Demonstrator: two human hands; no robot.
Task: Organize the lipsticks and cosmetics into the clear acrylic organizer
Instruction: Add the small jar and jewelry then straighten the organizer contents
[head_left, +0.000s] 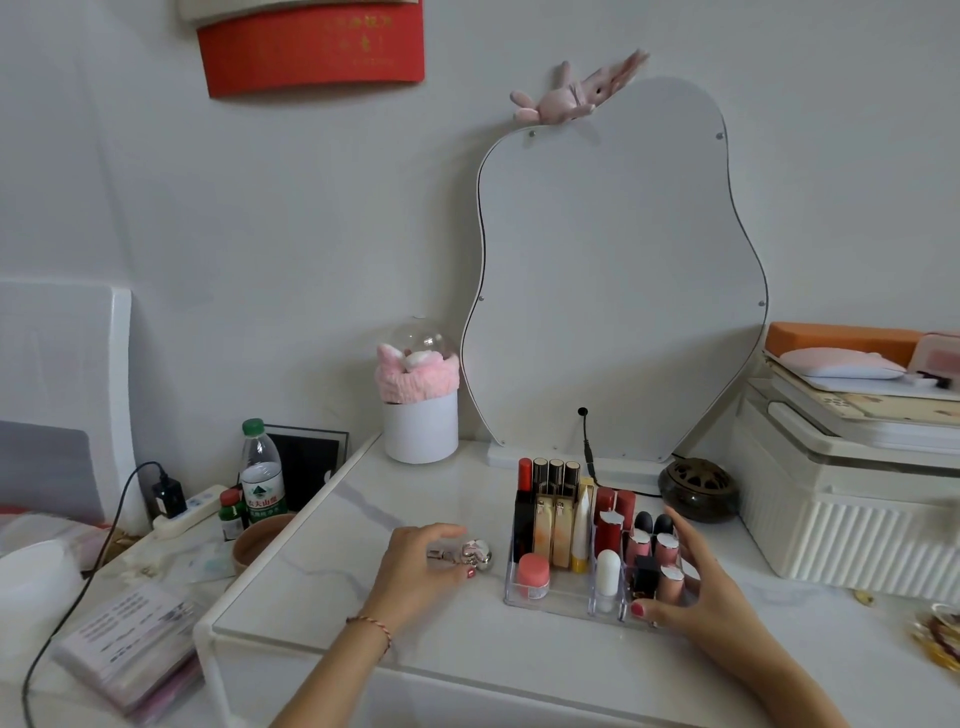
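clear acrylic organizer (563, 605) lower centre on white counter (363, 519), packed with lipsticks (608, 519) | right hand (696, 587) fingers spread, cupping its right end | left hand (415, 566) just left of it, loosely curled over small silver compact (475, 553)

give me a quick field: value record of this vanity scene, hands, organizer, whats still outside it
left hand: resting on the table, fingers on a small silver and pink trinket
right hand: cupped around the right front corner of the organizer
organizer: clear acrylic, on the white table, in front of the mirror
left section: tall lipsticks at the back, pink jar in front
right section: red and pink lipsticks, white stick
outside organizer: the trinket, to its left
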